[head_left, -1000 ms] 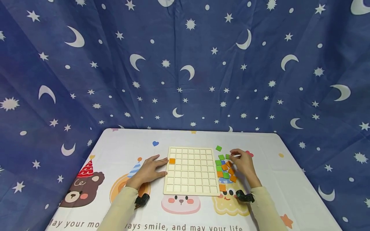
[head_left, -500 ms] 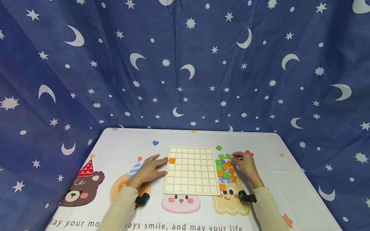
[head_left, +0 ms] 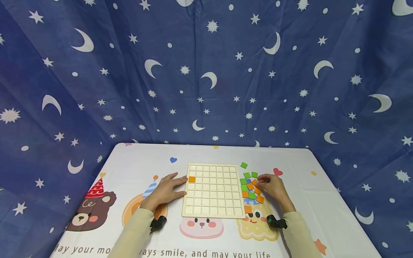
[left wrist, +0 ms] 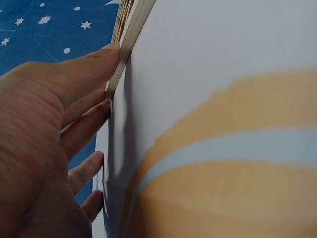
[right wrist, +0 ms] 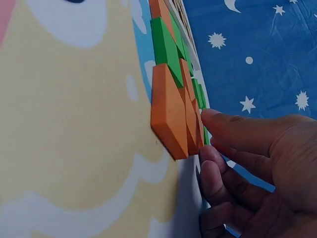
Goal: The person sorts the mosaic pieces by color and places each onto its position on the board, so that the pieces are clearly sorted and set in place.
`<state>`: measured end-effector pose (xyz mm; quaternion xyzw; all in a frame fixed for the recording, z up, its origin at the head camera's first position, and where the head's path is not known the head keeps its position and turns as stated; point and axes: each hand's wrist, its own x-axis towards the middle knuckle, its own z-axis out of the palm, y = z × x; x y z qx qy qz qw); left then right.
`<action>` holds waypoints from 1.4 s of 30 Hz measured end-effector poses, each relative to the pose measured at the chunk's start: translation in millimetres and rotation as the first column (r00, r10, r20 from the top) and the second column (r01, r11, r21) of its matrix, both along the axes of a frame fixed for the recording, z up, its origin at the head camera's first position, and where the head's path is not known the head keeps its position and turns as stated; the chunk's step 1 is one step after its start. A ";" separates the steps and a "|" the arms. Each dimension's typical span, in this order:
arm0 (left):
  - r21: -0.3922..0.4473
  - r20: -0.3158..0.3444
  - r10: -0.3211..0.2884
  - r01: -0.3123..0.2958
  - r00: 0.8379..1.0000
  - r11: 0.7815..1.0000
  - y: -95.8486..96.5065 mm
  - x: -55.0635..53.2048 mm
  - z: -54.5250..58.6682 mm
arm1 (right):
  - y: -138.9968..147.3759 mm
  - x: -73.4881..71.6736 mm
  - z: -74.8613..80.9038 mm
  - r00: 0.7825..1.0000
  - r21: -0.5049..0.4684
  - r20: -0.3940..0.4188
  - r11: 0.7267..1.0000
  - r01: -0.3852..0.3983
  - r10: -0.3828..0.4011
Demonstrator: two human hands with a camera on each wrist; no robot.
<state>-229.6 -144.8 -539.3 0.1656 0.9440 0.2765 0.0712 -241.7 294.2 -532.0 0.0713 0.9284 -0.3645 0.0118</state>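
A: Hands?
B: Left hand (head_left: 166, 191) is spread, fingertips rested against the left edge of the board (head_left: 213, 191). Right hand (head_left: 273, 187) is held right of the board, thumb and fingers narrowed at an orange tile (head_left: 254, 182); whether a pinch is made can't be told.
A: Other tiles?
B: Green tiles (head_left: 243, 187) are bunched right of the board too; one more orange tile (head_left: 191, 179) is seated in its leftmost column.
A: Pickup?
B: Probably best gripped by opposite edges, green tiles undisturbed, board steadied.

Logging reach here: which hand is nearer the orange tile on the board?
Left. The left hand touches the board beside that orange tile; the right hand is across it, by loose tiles.
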 end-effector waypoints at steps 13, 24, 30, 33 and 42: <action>0.019 0.000 -0.004 0.004 1.000 1.000 0.6 -2.5 1.7 | -3.2 -4.8 1.4 1.000 -0.006 0.013 1.000 0.009 -0.009; 0.014 -0.022 0.001 0.000 1.000 1.000 0.9 -1.0 -0.4 | -4.0 -4.3 2.9 1.000 -0.024 0.027 1.000 0.007 -0.007; 0.017 -0.023 0.001 -0.001 1.000 1.000 0.7 0.1 -0.1 | -6.0 -3.3 -0.2 0.998 -0.034 0.058 0.999 0.019 -0.017; 0.017 -0.030 0.008 -0.008 1.000 1.000 0.3 0.2 -1.2 | -7.9 -3.4 -0.6 0.998 -0.031 0.067 0.999 0.020 -0.018; 0.015 -0.012 -0.003 0.003 1.000 1.000 -0.1 1.7 0.0 | -8.0 0.6 -2.9 0.999 -0.043 0.029 0.999 0.030 -0.029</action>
